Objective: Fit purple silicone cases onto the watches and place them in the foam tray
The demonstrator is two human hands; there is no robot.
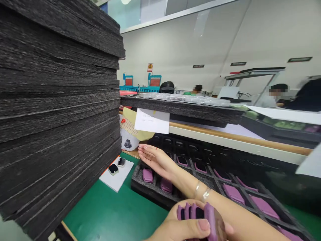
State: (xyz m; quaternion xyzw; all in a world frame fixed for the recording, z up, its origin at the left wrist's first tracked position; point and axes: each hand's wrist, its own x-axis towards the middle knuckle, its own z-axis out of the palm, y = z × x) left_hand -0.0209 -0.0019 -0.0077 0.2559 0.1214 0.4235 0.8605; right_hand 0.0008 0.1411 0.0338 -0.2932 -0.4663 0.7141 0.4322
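Several purple watch cases (210,219) with dark faces are stacked side by side in my left hand (187,222), low in the view, thumb across their edges. My right hand (156,160) reaches over from the right, wrist crossing beyond the left hand; its fingers are stretched out and hold nothing. Below it lies a black foam tray (150,192) with compartments. A purple case (147,175) sits in its left corner compartment, another (166,185) beside it, and more fill compartments toward the right. My right hand and forearm hide part of the tray.
A tall stack of black foam sheets (60,100) rises at the left. Two light watches lie on white paper (117,177) on the green table (112,214). A shelf (213,132) with foam and clear trays runs above the compartment tray. People sit in the background.
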